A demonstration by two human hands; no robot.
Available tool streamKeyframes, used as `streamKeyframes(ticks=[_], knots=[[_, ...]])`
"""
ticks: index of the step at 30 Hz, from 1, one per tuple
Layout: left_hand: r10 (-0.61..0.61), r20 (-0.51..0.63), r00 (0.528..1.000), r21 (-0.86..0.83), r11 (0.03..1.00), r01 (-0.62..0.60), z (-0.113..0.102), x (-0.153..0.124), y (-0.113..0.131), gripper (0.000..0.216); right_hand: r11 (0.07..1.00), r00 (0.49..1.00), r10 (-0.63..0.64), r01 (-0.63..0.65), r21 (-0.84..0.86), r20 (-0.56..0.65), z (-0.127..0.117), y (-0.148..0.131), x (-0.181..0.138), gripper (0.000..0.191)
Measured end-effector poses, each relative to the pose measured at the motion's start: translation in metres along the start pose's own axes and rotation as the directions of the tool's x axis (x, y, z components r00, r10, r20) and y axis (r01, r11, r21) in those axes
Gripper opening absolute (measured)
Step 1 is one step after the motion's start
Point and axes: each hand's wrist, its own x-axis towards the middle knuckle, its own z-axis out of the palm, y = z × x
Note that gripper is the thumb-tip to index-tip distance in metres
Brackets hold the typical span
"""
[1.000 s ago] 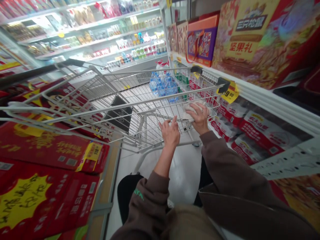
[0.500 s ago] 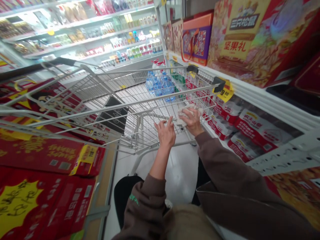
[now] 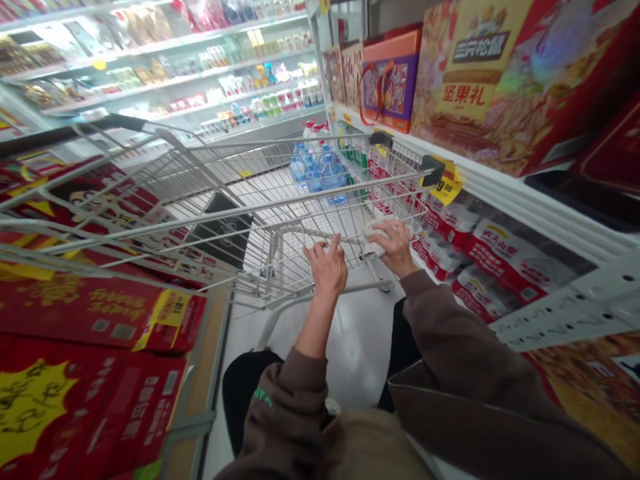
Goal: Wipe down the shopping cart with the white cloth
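- Far left, stacks of red boxes (image 3: 90, 313) with yellow labels filled the low display.
- Next came the shopping cart (image 3: 165, 193), its wire basket stretched across the aisle at the person's eye level. A black panel (image 3: 220, 230) showed through the mesh.
- Deep in the basket sat a pack of water bottles (image 3: 317, 170), well apart from both hands.
- The left hand (image 3: 327, 267) was up. The arm reached forward and up from a crouch, with the brown sleeve pushed back and the forearm bare. The fingers were bent and close together, hooked onto the wires at the basket's lower near side, and the index finger stood a little higher than the rest.
- Just to the right, a white cloth (image 3: 373, 237) lay bunched against the cart's wire side.
- The right hand (image 3: 397, 247) covered that cloth. The arm was stretched out in its brown sleeve with the wrist slightly bent. The fingers were curled and clamped on the cloth, pressing it onto the mesh just beside the left hand.
- Past the cart's corner hung a yellow price tag (image 3: 445, 190) on the shelf edge.
- Far right, large gift boxes (image 3: 470, 80) stood on the shelf, with red-and-white packs (image 3: 500, 253) below.
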Motion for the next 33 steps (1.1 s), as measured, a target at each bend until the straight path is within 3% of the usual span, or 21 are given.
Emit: streamKeyframes(ticks=[3, 8, 11, 15, 22, 30, 33], knots=[[-0.015, -0.017, 1.000, 0.000, 1.000, 0.015, 0.001, -0.001, 0.001, 0.059, 1.000, 0.999, 0.008, -0.007, 0.014, -0.048, 0.009, -0.007, -0.007, 0.019], [0.001, 0.009, 1.000, -0.022, 1.000, -0.001, 0.000, -0.002, 0.000, 0.062, 0.999, 0.999, 0.032, -0.033, 0.018, 0.031, 0.042, -0.015, -0.038, 0.018], [-0.001, 0.031, 1.000, -0.022, 1.000, 0.002, -0.002, -0.002, 0.001, 0.062, 0.998, 0.999, 0.050, -0.051, 0.033, 0.020, 0.053, -0.018, -0.053, 0.014], [-0.020, 0.015, 1.000, -0.006, 1.000, 0.020, -0.003, -0.002, 0.003, 0.064, 0.998, 0.998, 0.055, -0.053, 0.043, -0.030, 0.056, -0.023, -0.050, 0.019], [-0.006, 0.047, 0.999, -0.019, 1.000, 0.007, -0.002, -0.003, 0.002, 0.074, 0.989, 0.971, 0.114, -0.131, 0.067, 0.210, 0.059, -0.027, -0.068, 0.014], [0.023, 0.034, 0.999, 0.004, 1.000, -0.023, 0.000, -0.006, 0.001, 0.068, 0.990, 0.963, 0.087, -0.111, 0.081, 0.255, 0.054, -0.030, -0.071, 0.021], [0.030, 0.035, 0.999, 0.016, 0.999, -0.030, -0.001, -0.007, -0.001, 0.063, 0.990, 0.979, 0.098, -0.115, 0.086, 0.179, 0.044, -0.023, -0.056, 0.016]])
